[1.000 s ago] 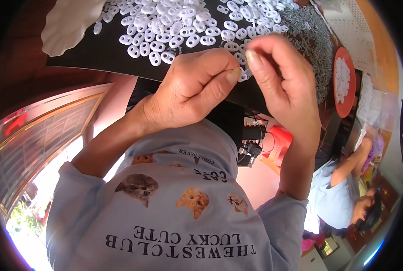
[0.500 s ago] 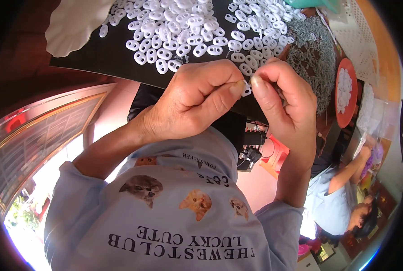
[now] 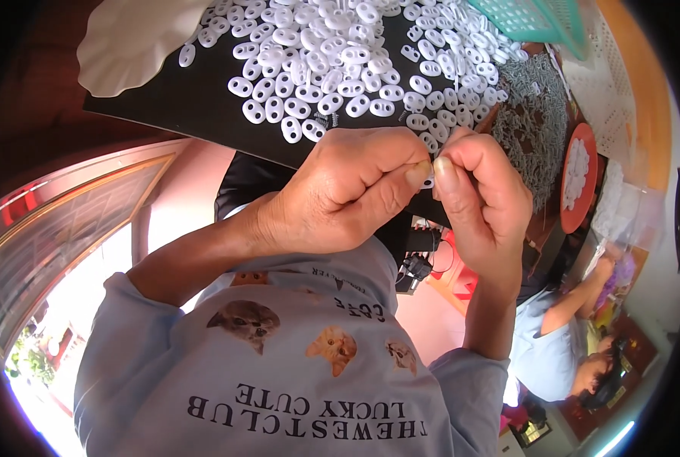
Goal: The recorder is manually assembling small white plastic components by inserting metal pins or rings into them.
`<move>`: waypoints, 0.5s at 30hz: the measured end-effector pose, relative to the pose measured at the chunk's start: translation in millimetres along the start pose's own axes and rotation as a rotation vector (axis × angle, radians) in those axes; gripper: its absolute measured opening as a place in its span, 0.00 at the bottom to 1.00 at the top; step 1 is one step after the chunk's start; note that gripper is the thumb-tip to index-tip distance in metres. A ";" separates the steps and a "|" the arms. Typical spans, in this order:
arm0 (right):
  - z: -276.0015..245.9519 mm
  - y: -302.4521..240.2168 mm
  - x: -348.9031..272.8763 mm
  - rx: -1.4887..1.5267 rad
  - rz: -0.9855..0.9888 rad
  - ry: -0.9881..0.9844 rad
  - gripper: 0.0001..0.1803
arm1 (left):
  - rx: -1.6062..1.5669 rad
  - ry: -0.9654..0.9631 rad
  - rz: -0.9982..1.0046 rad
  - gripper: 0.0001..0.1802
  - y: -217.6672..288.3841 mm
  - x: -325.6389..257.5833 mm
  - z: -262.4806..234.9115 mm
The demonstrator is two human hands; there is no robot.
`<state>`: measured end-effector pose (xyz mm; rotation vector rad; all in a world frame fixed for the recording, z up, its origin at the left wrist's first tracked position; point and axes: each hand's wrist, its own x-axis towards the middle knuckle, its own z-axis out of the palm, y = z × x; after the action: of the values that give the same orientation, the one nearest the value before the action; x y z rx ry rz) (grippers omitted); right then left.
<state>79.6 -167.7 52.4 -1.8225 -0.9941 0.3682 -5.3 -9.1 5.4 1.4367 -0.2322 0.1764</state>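
Hands at work: two, a left hand [image 3: 340, 202] and a right hand [image 3: 483, 194], pinching one small white piece [image 3: 429, 181] between their fingertips. White two-holed oval pieces [image 3: 332, 57] on one black board [image 3: 203, 99]: many dozens, too heaped to count exactly; small grey metal parts [image 3: 534, 126]: one dense pile, uncountable. Also one white scalloped dish [image 3: 130, 38], one teal basket [image 3: 538, 17], one round red tray [image 3: 577, 175] holding white pieces, and one other person [image 3: 561, 343] seated at lower right.

Desk [image 3: 195, 99] upper frame: plastic pieces [image 3: 324, 53] heaped centre, plate [image 3: 134, 38] upper left, basket [image 3: 534, 17] upper right; hands below.
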 end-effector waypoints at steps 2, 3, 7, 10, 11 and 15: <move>-1.0 2.5 2.2 0.065 0.027 -0.012 0.03 | -0.050 0.046 -0.016 0.05 1.5 0.9 -1.9; -6.0 -1.1 5.0 0.052 0.106 -0.054 0.02 | -0.050 0.053 -0.014 0.05 0.8 0.8 -3.1; -16.9 9.7 29.2 -0.125 0.164 0.037 0.03 | -0.059 0.059 -0.039 0.11 -9.0 -1.8 -7.3; -20.3 31.9 53.0 -0.378 0.021 0.006 0.02 | -0.007 0.061 0.019 0.11 -13.8 -2.9 -7.8; -18.3 36.2 58.8 -0.498 -0.069 -0.024 0.03 | -0.019 0.068 0.032 0.10 -14.0 -2.7 -6.9; -10.2 36.2 66.7 -0.804 -0.086 -0.159 0.07 | 0.013 0.059 0.052 0.08 -12.7 -0.5 -11.0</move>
<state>144.1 -129.2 37.5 -2.4727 -1.4639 0.0475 -1.9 0.2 -8.2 1.4365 -0.2204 0.2634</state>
